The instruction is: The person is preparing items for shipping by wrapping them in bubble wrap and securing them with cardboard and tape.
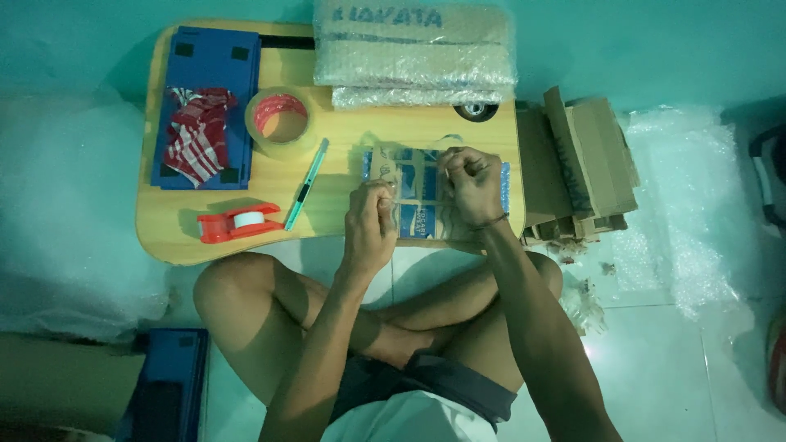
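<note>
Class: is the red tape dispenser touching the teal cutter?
Cannot tell. In the head view the dispenser ends right beside the cutter's lower tip, with no plain gap or contact.

The table (pixel 327 229) is pale yellow wood grain. On its far left lies a dark blue board (pixel 209 61) under a red and white checked cloth (pixel 196 131). The tape roll (pixel 282 121) is tan with a reddish inside, the tape dispenser (pixel 237 223) red, the knife (pixel 305 184) teal, the packet (pixel 409 192) blue and cream, the floor (pixel 655 344) pale tile
</note>
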